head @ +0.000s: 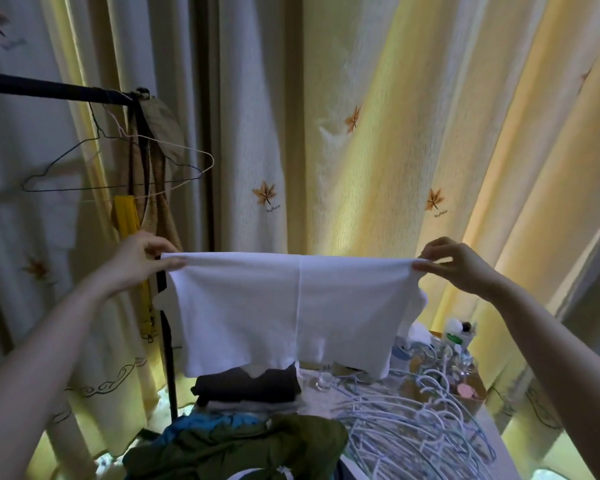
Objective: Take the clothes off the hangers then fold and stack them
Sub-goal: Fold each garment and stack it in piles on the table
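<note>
White shirt (291, 313) held up in mid-air above dark folded stack (246, 388). Left hand (142, 259) and right hand (461, 266) pinching top corners. Likely light, floppy; best gripped at folded edge corners.

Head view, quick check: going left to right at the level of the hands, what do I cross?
Left hand → white garment stretched between both hands, each grip pinching a top corner → right hand.
</note>
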The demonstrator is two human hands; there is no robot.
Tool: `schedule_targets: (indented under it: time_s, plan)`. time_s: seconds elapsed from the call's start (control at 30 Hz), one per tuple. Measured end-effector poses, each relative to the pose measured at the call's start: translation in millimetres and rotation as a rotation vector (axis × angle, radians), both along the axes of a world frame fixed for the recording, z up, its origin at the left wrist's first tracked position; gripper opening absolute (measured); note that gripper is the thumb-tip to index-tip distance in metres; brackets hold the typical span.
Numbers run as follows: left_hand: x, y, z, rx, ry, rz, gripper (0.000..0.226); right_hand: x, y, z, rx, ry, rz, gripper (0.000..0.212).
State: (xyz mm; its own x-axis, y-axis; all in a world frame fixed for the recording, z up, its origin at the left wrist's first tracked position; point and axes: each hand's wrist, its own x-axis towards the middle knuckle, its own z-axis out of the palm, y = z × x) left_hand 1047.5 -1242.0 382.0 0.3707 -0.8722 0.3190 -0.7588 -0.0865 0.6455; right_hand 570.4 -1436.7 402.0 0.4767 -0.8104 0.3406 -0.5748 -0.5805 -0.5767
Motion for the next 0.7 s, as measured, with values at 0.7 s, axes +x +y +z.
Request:
schedule_targets:
  time_s: [0.7]
  plan:
    - [-147.6, -25.5, -17.0, 0.109, 0.483, -0.497, 0.027, 162.9, 97.3, -6.3, 0.132, 0.235, 0.256, 0.05]
